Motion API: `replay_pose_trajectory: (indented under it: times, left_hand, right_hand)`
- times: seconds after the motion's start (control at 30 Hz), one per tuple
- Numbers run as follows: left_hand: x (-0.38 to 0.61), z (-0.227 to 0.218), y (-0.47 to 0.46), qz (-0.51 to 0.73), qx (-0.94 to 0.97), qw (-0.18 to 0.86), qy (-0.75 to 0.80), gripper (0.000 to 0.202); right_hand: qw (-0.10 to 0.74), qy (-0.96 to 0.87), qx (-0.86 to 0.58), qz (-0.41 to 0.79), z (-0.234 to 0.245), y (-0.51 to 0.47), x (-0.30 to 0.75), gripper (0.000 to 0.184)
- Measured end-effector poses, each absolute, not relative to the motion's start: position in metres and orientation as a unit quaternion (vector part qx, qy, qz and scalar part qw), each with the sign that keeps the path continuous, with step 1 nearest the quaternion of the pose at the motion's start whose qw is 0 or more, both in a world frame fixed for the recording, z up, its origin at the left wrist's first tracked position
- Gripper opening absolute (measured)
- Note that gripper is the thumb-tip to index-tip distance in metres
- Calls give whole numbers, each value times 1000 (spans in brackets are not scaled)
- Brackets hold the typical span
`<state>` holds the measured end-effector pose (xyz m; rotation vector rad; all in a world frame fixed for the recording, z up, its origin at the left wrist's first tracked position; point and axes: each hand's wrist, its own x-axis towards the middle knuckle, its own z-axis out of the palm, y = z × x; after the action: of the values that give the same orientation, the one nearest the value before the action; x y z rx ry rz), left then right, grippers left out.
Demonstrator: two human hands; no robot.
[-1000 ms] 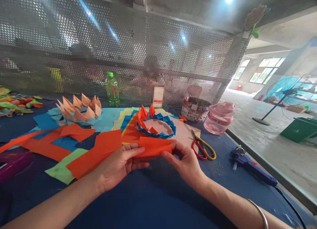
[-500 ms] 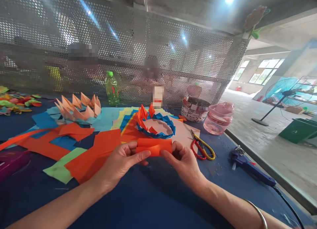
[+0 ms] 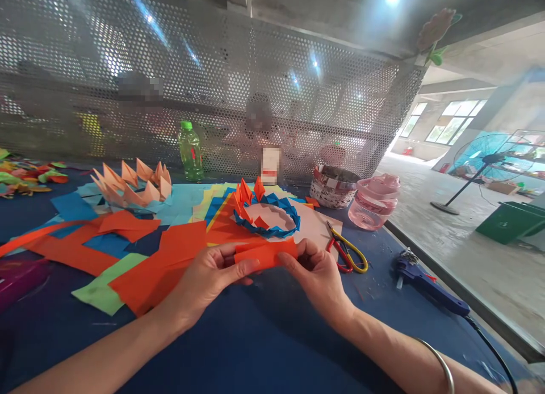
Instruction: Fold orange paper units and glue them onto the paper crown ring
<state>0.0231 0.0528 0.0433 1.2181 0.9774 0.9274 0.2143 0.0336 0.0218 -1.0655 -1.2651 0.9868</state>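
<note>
Both my hands hold a small orange paper sheet point(image 3: 264, 253), folded lengthwise into a narrow strip, just above the dark blue table point(image 3: 264, 337). My left hand point(image 3: 208, 280) pinches its left end with thumb on top. My right hand point(image 3: 317, 275) pinches its right end. Right behind the strip lies a blue and orange folded-paper ring point(image 3: 266, 212) on a pale pink sheet.
Loose orange, blue and green paper pieces point(image 3: 140, 258) lie to the left, with a peach paper crown point(image 3: 131, 187) behind. Scissors point(image 3: 347, 252), a blue glue gun point(image 3: 426, 283), a pink jar point(image 3: 374, 204), a woven basket point(image 3: 334, 187) and a green bottle point(image 3: 190, 151) stand around. A perforated metal screen rises behind.
The orange sheet has been folded over from a wider flat piece into a narrower strip, with my fingers pressing along the fold. Both hands stayed in about the same place.
</note>
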Motion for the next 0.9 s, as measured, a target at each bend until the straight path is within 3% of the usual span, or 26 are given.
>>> replay_pose_trajectory:
  times: [0.13, 0.57, 0.7, 0.9]
  left_hand:
    - [24, 42, 52, 417, 524, 615, 417, 50]
    - [26, 41, 53, 433, 475, 626, 442, 38]
    - [28, 43, 53, 430, 463, 640, 437, 39]
    - [26, 41, 54, 419, 464, 628, 463, 40]
  right_hand:
    - [569, -526, -456, 437, 23, 33, 214, 40]
    - [587, -513, -433, 453, 21, 31, 212, 34]
    - [576, -516, -448, 450, 20, 32, 214, 46]
    - [550, -518, -443, 483, 21, 34, 213, 29]
